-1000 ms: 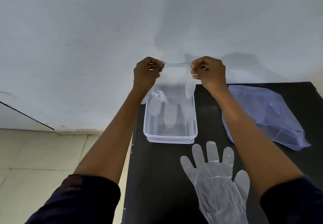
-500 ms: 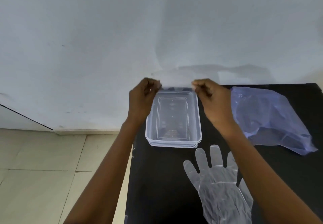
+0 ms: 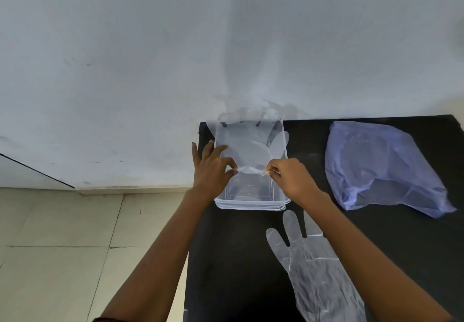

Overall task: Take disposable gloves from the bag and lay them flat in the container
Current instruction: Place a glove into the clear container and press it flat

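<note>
Pinching the glove cuff, both hands aim its fingers wallward.

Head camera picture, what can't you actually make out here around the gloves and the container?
- Spare glove on the black table: the right forearm hides its right side, and the bottom frame edge cuts off its cuff.
- Held glove: the hands, left hand and right hand, cover its cuff corners; its fingertips blur against the wall.
- Blue bag: too cloudy to count any gloves inside.
- Container: clear plastic, so any earlier gloves inside cannot be told.
</note>
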